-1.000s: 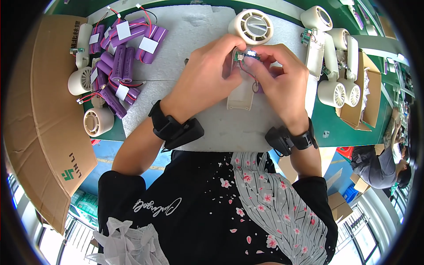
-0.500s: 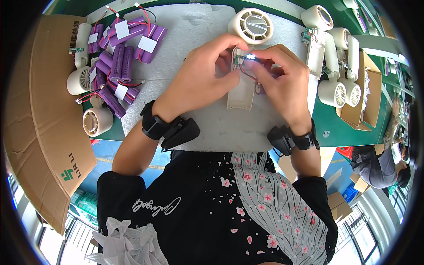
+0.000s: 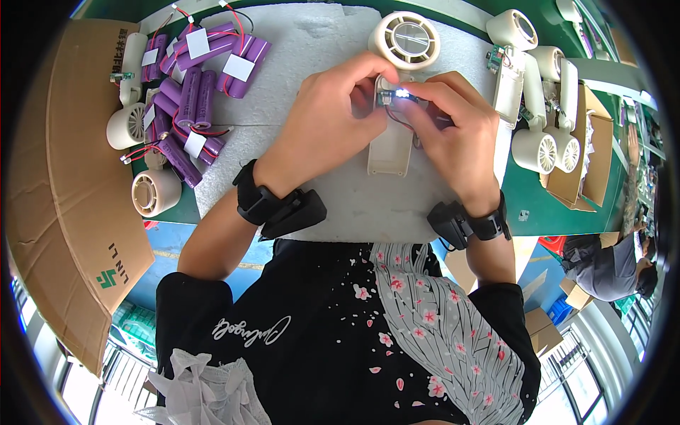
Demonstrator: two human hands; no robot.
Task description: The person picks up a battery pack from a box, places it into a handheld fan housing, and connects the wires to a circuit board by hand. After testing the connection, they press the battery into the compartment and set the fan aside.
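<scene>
A cream handheld fan lies on the pale foam sheet, its round head [image 3: 405,40] farthest from me and its opened handle [image 3: 389,157] pointing toward me. Over the handle, a small circuit board [image 3: 386,98] with a bright white light is held between my hands. My left hand [image 3: 333,117] is closed, thumb and fingertips at the board's left end beside the handle's upper part. With a pinch, my right hand [image 3: 453,117] grips the board's right end. Thin wires run from the board beneath my right fingers; a purple piece partly shows there.
Purple battery cells [image 3: 189,99] with wired plugs are heaped at the left, beside other fan parts [image 3: 156,193]. A tall cardboard box [image 3: 78,184] stands at far left. More cream fans [image 3: 533,150] and an open carton [image 3: 598,145] are at the right, where another person [image 3: 609,265] sits.
My left hand and wrist have shifted slightly to the right. The lit board has turned a little between my fingers, and the purple piece under my right hand is more hidden.
</scene>
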